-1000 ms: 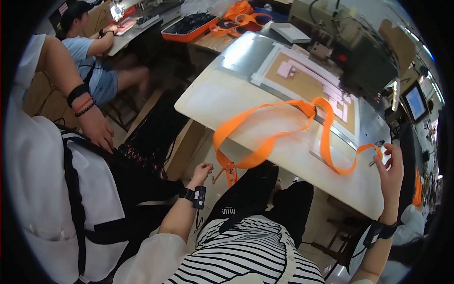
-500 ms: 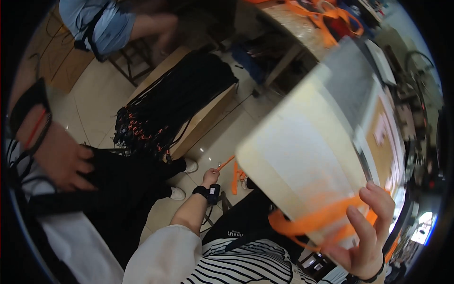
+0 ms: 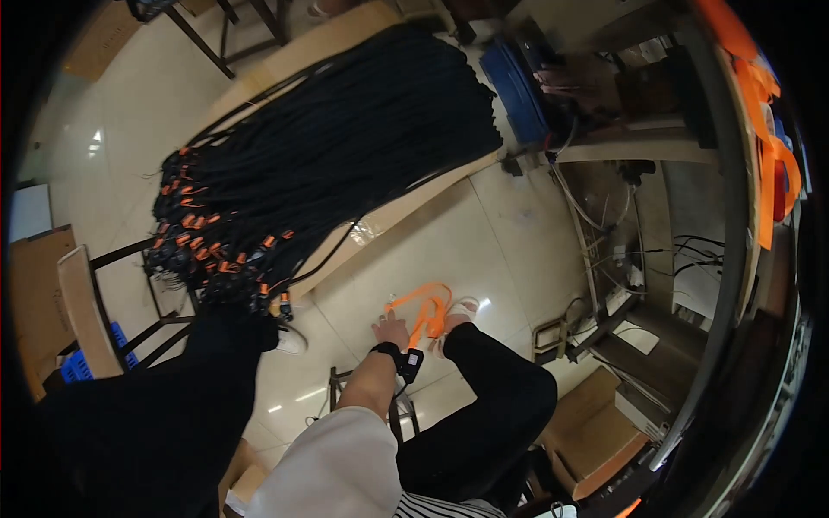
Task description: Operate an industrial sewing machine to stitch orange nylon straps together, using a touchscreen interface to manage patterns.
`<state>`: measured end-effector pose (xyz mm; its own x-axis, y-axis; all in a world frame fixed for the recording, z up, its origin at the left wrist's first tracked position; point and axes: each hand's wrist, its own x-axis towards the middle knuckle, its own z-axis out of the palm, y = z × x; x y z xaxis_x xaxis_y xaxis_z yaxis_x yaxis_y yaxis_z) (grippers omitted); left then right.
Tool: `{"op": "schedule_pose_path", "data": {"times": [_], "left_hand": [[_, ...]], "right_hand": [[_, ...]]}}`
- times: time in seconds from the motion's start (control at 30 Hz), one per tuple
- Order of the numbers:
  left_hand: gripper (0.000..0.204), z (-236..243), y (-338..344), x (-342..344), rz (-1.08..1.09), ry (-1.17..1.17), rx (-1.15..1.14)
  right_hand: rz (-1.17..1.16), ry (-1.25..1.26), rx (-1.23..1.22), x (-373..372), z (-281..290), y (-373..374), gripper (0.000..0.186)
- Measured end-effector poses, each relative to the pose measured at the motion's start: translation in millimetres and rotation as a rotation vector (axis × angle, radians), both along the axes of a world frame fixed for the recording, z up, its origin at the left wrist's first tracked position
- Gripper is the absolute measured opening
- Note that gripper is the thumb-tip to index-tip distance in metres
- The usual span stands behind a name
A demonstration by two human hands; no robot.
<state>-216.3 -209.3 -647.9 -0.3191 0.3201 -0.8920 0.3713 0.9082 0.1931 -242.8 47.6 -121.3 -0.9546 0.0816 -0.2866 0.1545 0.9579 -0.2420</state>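
Head view: left hand grips orange strap near brown cardboard box; right hand unseen.

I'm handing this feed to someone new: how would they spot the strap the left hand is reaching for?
Start at the big heap of black straps on the low board, then drop to the glossy tiled floor below it. By the left hand and a pale shoe lies the orange strap, the only bright looped piece on the tiles.

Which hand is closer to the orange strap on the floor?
Left. The left hand reaches down right beside the orange strap, seemingly touching it. The right hand is out of view.
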Motion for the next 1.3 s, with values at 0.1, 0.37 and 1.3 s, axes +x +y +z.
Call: {"op": "schedule_pose_path", "data": {"times": [0.1, 0.37, 1.3], "left_hand": [[0.042, -28, 0, 9, -0.019, -0.063, -0.048], [0.038, -78, 19, 11, -0.159, 0.033, -0.178], [0.018, 168, 53, -4, 0.72, -0.646, 0.788]], "right_hand": [[-0.004, -0.073, 0.015, -7, -18, 12, 0.067], [-0.097, -0.265, 0.088, 18, -29, 44, 0.068], [-0.264, 0.121, 0.25, 129, 115, -88, 0.078]]}}
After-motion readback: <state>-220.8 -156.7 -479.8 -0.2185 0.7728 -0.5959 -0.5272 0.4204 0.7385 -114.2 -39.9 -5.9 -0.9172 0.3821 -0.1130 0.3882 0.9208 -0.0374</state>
